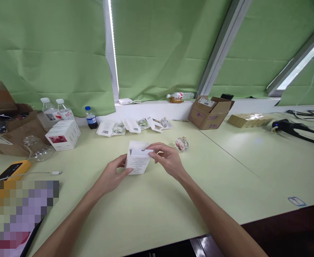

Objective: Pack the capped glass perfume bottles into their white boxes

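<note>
White printed carton [139, 165] is L of gold-capped glass bottle [182, 144], top flap [137, 145] up, i.e. not closed yet. L hand [114, 174] clasps its side; R hand [170, 159] pinches top edge. Bottle's out on table [157, 214].

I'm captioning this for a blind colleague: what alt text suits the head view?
A person's left hand holds a small white box at a pale green table, the right hand touching its top. A round glass piece sits beyond that hand.

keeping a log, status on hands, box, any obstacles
Left fingers holding white box. Right fingers at its top corner. Top flap raised. Gold-topped object off to the right, not blocking.
</note>
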Motion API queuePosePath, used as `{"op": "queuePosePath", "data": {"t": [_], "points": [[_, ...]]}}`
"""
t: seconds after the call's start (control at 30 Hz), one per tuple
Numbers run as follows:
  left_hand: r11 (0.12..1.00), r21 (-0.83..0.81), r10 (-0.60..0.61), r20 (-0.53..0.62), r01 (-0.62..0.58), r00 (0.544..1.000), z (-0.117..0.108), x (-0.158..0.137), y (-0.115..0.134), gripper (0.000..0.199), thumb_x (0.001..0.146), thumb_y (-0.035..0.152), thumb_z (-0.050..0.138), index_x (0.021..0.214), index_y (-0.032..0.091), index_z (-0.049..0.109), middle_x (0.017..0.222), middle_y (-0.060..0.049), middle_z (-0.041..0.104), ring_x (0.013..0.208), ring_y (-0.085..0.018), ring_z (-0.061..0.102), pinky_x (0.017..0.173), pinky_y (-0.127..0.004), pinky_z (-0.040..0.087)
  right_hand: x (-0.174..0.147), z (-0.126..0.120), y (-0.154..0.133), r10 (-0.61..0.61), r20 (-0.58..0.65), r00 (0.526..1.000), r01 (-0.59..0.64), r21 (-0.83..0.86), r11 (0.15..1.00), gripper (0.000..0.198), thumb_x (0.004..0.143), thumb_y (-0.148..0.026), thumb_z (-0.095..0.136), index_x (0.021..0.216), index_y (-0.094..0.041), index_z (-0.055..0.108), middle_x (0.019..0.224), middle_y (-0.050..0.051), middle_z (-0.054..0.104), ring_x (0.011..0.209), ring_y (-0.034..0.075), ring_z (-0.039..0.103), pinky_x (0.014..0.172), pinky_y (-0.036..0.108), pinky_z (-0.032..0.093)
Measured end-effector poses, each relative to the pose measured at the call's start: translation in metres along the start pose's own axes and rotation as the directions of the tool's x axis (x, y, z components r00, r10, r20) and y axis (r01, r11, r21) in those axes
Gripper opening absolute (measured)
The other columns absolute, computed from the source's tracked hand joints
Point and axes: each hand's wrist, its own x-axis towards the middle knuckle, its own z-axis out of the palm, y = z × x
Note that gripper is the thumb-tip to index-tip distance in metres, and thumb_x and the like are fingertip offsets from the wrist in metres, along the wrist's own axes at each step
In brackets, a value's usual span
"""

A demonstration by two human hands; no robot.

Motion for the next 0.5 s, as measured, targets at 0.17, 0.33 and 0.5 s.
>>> {"op": "queuePosePath", "data": {"t": [0.17,0.33,0.5], "points": [[1.000,0.007,0.001,-0.005,-0.001,1.000,0.0001,-0.0006,0.0020,0.043,0.086,0.035,0.049,0.127,0.024,0.050,0.129,-0.005,0.056,0.107,-0.021,0.059,0.093,-0.038,0.048,-0.0006,-0.0003,-0.0011,-0.011,0.026,1.000,0.012,-0.030,0.999,0.020,0.082,-0.038,0.062,0.093,-0.024,0.071,0.102,0.007,0.066,0.082,0.018,0.061,0.055,0.029,0.051],[1.000,0.007,-0.003,-0.004,0.003,1.000,-0.0005,-0.0003,0.0013,0.044,0.086,0.036,0.049,0.128,0.023,0.049,0.128,-0.007,0.057,0.108,-0.022,0.059,0.093,-0.040,0.049,-0.0006,-0.0001,-0.0002,-0.035,0.040,0.999,0.037,-0.061,0.997,0.020,0.083,-0.038,0.061,0.092,-0.024,0.071,0.100,0.007,0.066,0.082,0.018,0.062,0.055,0.029,0.050],[1.000,-0.020,-0.019,-0.010,0.019,1.000,0.0003,0.0000,-0.0009,0.044,0.086,0.036,0.050,0.128,0.023,0.049,0.126,-0.007,0.059,0.107,-0.022,0.060,0.094,-0.041,0.049,-0.0014,0.0023,0.0026,-0.106,0.049,0.993,0.111,-0.112,0.987,0.017,0.084,-0.034,0.060,0.091,-0.026,0.072,0.098,0.007,0.067,0.082,0.018,0.063,0.057,0.030,0.051]]}}
